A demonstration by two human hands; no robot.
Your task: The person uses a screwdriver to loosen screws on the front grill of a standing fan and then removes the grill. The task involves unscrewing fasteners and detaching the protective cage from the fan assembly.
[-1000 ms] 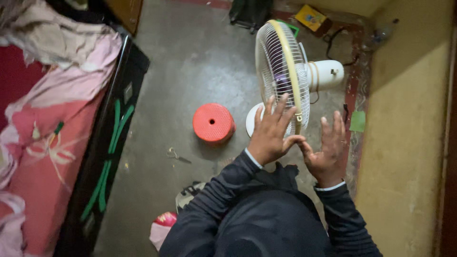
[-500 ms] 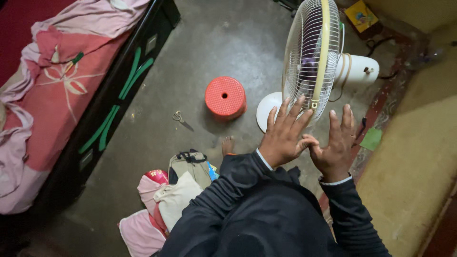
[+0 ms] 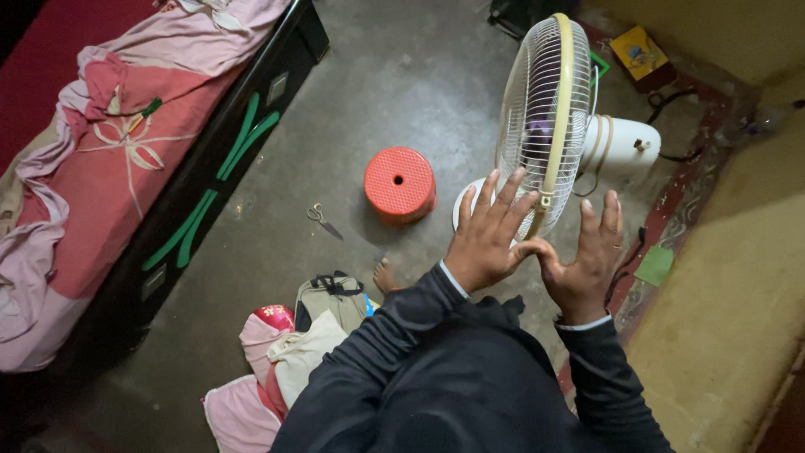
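White table fan with a round wire cage and pale yellow rim band point(image 3: 545, 117) stands on the grey concrete floor point(image 3: 394, 75) at upper right of the frame, seen edge-on, its white motor housing point(image 3: 625, 144) pointing right toward the yellow wall point(image 3: 738, 277).

Left hand point(image 3: 486, 239) is spread flat, fingers splayed, lying against the lower front of the cage; fingertips reach the wire just left of the rim band. Right hand point(image 3: 587, 256) is likewise open with fingers spread, held just right of the rim band, behind the cage. The two thumbs nearly meet below the small clip at the bottom of the rim. Neither hand is closed around anything. Whether the right palm touches the cage cannot be told.

Both arms wear dark sleeves with white cuffs.

Round red plastic stool with a perforated top point(image 3: 400, 184) sits left of the fan base, near it. Small scissors point(image 3: 323, 218) lie on the floor further left. Bed with pink and red sheets point(image 3: 92, 176) fills the left edge. Heap of cloth and a bag point(image 3: 293, 344) lies at lower centre.
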